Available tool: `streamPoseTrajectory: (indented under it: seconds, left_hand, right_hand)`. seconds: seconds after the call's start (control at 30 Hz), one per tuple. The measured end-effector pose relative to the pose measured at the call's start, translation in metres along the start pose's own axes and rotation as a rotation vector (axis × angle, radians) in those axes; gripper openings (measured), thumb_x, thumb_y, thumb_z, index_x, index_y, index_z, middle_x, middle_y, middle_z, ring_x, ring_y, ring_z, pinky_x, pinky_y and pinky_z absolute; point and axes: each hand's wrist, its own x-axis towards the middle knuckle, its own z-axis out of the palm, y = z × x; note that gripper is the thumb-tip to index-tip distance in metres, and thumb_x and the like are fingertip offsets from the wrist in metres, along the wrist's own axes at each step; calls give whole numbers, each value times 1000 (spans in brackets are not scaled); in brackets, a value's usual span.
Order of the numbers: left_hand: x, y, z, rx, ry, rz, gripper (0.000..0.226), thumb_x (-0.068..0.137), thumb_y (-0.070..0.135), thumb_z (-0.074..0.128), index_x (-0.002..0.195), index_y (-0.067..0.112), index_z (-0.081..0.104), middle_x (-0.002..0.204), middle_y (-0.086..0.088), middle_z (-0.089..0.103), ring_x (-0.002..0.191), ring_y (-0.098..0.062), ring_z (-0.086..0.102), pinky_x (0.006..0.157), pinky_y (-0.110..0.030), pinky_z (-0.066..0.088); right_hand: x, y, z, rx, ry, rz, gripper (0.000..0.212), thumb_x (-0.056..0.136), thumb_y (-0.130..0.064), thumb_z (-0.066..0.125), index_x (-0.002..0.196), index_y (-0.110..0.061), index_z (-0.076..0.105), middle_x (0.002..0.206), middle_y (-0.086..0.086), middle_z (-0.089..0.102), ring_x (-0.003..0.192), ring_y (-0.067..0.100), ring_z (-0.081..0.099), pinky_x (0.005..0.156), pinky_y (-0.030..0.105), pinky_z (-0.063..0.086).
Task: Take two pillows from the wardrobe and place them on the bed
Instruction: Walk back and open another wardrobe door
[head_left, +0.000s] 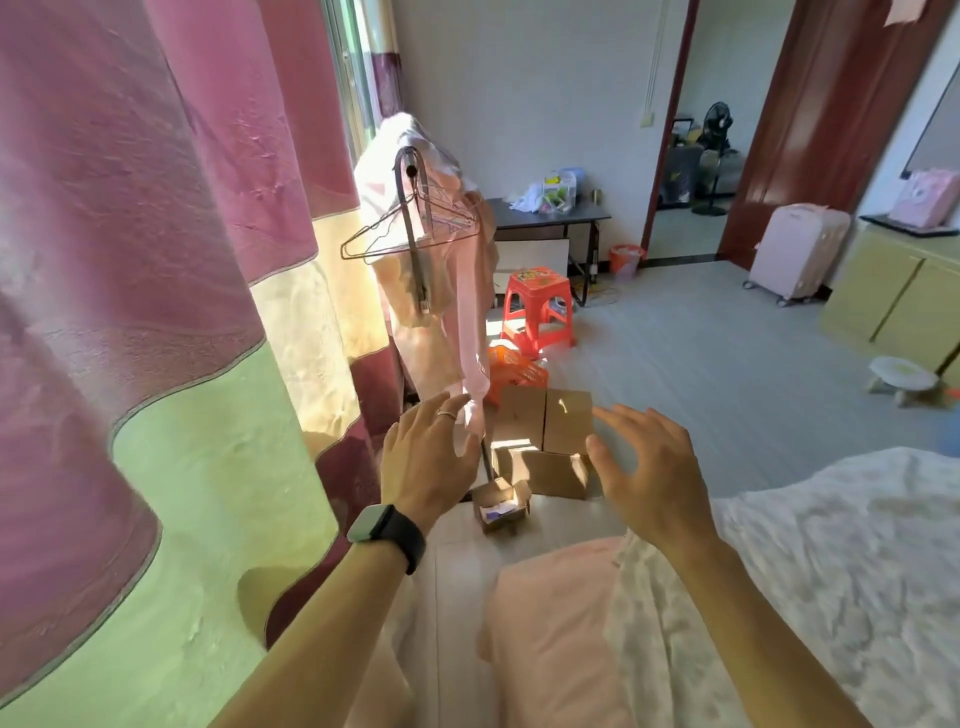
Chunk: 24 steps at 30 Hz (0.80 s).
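Pink and green curtain (156, 364) filling the left, hanging from top to bottom. White lacy bed (831, 571) at near right, with a pink pillow (556, 634) lying on its near left edge, just under the right forearm. Grey floor stretching toward the far wall and an open doorway at far right. Clothes rack (415, 234) beside the curtain, draped with pale pink garments and wire hangers. Pink suitcase (795, 252) standing at far right, near the yellow cabinet (893, 296). Dark counter (545, 213) against the far wall, red stool (540, 306) in front of it. Cardboard boxes (545, 431) on the floor, just beyond the hands. Left hand (426, 462) and right hand (649, 467) both raised over the floor, palms down, fingers (618, 415) spread apart, gripping nothing. Black watch (389, 535) on the left wrist.
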Motion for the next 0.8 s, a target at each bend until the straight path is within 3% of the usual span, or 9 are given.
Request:
streamPoseTrajectory:
  seconds: [0.37,0.53,0.7,0.8]
  left_hand:
    - [186,10,99,-39,-124,126,50,93,41,53,142,34,46,150,10,44,138,-19,37,115,-41,29]
    - [279,57,134,-52,-181,244,49,95,39,53,143,31,46,150,7,44,139,-21,38,115,-41,28]
    - [365,123,177,-104,-235,386,51,96,39,52,146,35,42,154,7,40,142,-21,34,117,-43,24]
    - [409,164,216,-130,-276,521,50,96,40,52,145,32,43,151,5,44,139,-21,37,114,-43,29]
  right_hand:
    - [140,78,73,-21,50,157,47,90,-52,48,131,-33,63,136,-7,61,135,26,42,107,48,42]
    - [211,120,69,-66,139,218,51,89,-55,45,128,-28,66,132,-4,64,130,28,48,105,44,43]
    - [266,165,48,-124,302,298,43,91,-47,53,125,-24,69,127,-2,67,126,27,51,104,41,44]
    - [290,197,38,-170,322,398,36,94,-37,62,129,-26,66,133,-2,63,133,27,46,107,42,42]
